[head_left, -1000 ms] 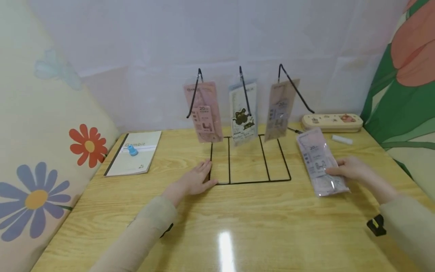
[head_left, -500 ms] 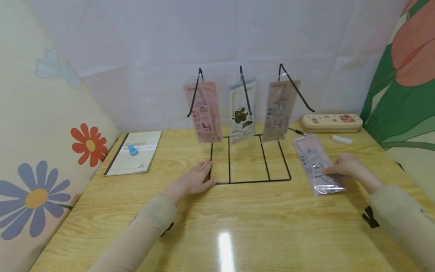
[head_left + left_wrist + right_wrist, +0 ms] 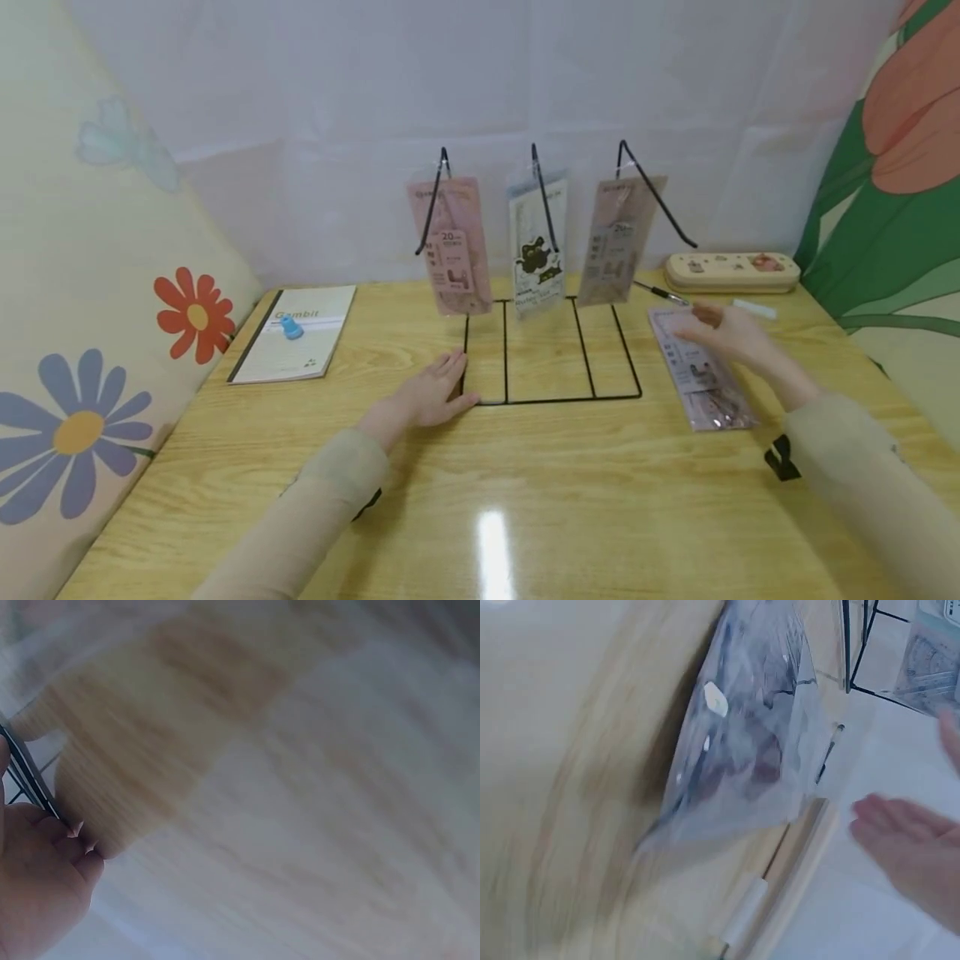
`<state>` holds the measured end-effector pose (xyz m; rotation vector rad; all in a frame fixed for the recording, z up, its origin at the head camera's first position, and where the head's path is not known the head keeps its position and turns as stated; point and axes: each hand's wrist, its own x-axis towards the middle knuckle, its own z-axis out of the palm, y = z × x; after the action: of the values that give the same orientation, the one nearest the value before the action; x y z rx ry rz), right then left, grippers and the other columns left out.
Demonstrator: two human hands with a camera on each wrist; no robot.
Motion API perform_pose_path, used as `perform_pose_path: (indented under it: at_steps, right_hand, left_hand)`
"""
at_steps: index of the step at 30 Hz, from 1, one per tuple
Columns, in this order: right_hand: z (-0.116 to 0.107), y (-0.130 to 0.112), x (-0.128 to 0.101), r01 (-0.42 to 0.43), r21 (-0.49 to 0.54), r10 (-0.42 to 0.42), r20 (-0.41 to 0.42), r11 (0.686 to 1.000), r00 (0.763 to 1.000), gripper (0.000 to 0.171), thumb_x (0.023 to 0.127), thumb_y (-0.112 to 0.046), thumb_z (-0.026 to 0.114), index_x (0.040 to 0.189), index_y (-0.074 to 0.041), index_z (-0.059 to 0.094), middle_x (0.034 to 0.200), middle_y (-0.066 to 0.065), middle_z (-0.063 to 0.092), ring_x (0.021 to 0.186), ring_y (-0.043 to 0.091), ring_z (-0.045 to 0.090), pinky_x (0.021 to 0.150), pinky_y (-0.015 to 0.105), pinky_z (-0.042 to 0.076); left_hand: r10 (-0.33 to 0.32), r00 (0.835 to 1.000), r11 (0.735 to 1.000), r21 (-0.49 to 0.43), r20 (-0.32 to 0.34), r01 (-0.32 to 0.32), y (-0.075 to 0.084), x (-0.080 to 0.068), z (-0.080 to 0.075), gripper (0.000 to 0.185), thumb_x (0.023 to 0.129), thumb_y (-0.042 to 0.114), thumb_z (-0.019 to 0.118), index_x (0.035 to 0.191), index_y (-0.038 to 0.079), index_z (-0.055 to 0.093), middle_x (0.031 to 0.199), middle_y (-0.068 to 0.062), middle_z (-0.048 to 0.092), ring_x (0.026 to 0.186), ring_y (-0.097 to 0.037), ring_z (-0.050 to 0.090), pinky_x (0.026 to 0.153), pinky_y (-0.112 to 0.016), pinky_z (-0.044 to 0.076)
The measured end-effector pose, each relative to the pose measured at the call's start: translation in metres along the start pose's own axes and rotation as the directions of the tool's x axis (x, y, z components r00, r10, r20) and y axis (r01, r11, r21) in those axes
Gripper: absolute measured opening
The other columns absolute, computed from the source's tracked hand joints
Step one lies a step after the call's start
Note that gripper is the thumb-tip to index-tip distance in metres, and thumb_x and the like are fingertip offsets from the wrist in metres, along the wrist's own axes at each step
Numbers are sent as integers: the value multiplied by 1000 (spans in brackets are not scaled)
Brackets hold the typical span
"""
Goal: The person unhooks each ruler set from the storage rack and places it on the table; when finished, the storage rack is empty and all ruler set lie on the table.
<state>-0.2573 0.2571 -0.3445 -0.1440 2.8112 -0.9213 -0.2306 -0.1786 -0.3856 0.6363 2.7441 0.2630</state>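
My left hand [image 3: 427, 396] lies with straight fingers against the front left corner of a black wire display rack [image 3: 506, 358]. In the left wrist view, the fingertips of the left hand [image 3: 45, 885] meet the rack's bar. On the table right of the rack lies a pink ruler set packet [image 3: 696, 387] in clear plastic. My right hand [image 3: 727, 337] is over its upper end, fingers loose, gripping nothing; the right wrist view shows that hand [image 3: 922, 847] apart from the packet [image 3: 750, 735]. From the rack's hooks hang a pink packet [image 3: 455, 283], a white-and-blue one [image 3: 536, 287] and a greyish-pink one [image 3: 615, 250].
Behind the lying packet are a black pen [image 3: 663, 293], a white stick-shaped thing [image 3: 756, 309] and a cream pencil case [image 3: 731, 273]. At the left, a notebook [image 3: 318, 354] bears a small blue object [image 3: 292, 327]. A cloth-covered wall stands behind.
My right hand has let go of the packet's lower right edge and moved up and left over its top. The packet now lies lower on the table. My left hand has stayed in place.
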Motion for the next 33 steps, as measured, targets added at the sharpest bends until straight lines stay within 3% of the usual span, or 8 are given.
perform_pose_path:
  at_steps: [6, 14, 21, 25, 30, 33]
  right_hand:
    - [9, -18, 20, 36, 226, -34, -14, 973, 999, 88, 92, -46, 56, 151, -2, 8, 156, 23, 15, 140, 45, 18, 114, 56, 20]
    - [17, -43, 43, 61, 369, -45, -53, 927, 998, 95, 89, -48, 58, 152, -10, -2, 159, 14, 4, 146, 36, 9, 118, 51, 14]
    - [19, -57, 55, 8, 482, 18, -50, 876, 999, 97, 88, -47, 61, 152, -12, -2, 159, 14, 5, 146, 33, 13, 118, 49, 18]
    - [22, -63, 59, 20, 495, 17, -71, 869, 997, 89, 91, -39, 60, 152, -6, 4, 157, 19, 11, 144, 35, 17, 117, 49, 19]
    - [26, -70, 63, 25, 543, 28, -88, 839, 996, 65, 93, -31, 59, 145, -2, 30, 149, 20, 35, 138, 33, 34, 115, 45, 28]
    - [27, -72, 62, 16, 536, 40, -93, 844, 995, 55, 94, -31, 57, 137, 0, 42, 141, 19, 45, 131, 31, 43, 111, 43, 35]
  left_hand:
    - [-2, 1000, 1000, 21, 4, 2, 1, 2, -1, 78, 98, 50, 39, 150, -1, 9, 158, -17, 5, 146, -35, 6, 119, -47, 13]
    - [-11, 1000, 1000, 27, 9, 10, 2, 2, -3, 79, 98, 50, 38, 150, -1, 9, 158, -17, 4, 146, -34, 5, 120, -46, 12]
    - [-3, 1000, 1000, 28, 12, 3, 3, 1, -3, 79, 98, 50, 38, 150, -3, 10, 158, -18, 5, 146, -35, 5, 119, -46, 13]
    - [-8, 1000, 1000, 10, 12, 8, 4, 0, -2, 79, 98, 49, 39, 149, -3, 10, 158, -18, 5, 146, -35, 5, 119, -47, 13]
    - [-15, 1000, 1000, 13, 15, 15, 4, -1, -3, 78, 98, 49, 39, 150, -2, 10, 158, -18, 6, 146, -34, 6, 119, -47, 13]
    - [-10, 1000, 1000, 9, 14, 10, 5, 0, -4, 78, 98, 48, 39, 149, -3, 10, 158, -19, 5, 146, -35, 6, 119, -47, 13]
